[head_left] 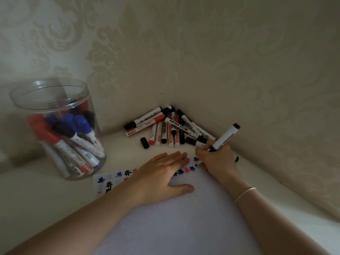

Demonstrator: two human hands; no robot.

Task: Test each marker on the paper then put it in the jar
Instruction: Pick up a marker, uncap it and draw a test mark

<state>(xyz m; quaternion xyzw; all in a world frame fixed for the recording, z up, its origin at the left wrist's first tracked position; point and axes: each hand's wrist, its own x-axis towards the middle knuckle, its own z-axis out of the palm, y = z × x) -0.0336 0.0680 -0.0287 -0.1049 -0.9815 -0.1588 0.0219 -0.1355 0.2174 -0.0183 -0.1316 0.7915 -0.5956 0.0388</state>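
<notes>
From above, the paper (184, 218) lies flat on the table (46, 196). The right hand (217, 159) grips a marker (224, 138) at the paper's far edge, tip down by the row of little marks (185, 170). The marker looks light, stiff and a bit smooth, so the middle of its body is the best place to hold it. The left hand (161, 173) lies flat on the paper, fingers straight, pressing it down. The paper is thin and would slide without that. The jar (58, 129) stands left of the paper, part full of markers. A pile (165, 127) of markers waits beyond the paper, in the corner.
</notes>
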